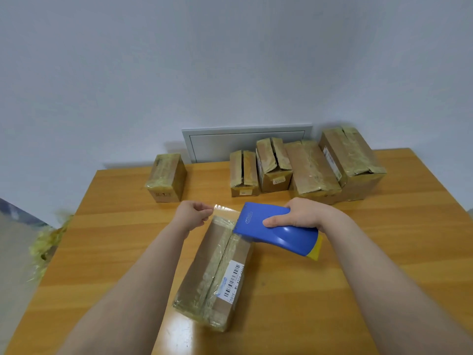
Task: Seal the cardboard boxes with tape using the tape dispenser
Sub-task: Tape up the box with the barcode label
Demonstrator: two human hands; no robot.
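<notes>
Both forearms reach over the wooden table [384, 252]. The right hand [302, 216] wraps the smooth blue plastic tape dispenser [276, 231]; the left hand [192, 213] pinches its clear glossy tape [225, 209] above the long cardboard box [212, 272] lying mid-table toward the near edge.

— How's the light?
— Bright, soft and even. There's pale glare on the glossy orange wooden bench [176, 329], and the tape-wrapped brown cardboard boxes [271, 165] throw faint shadows on the grey wall [230, 60].
— Sharpness?
— Slightly soft. The edges bow, and the yellowish tangle [48, 242] at left is smeared.
</notes>
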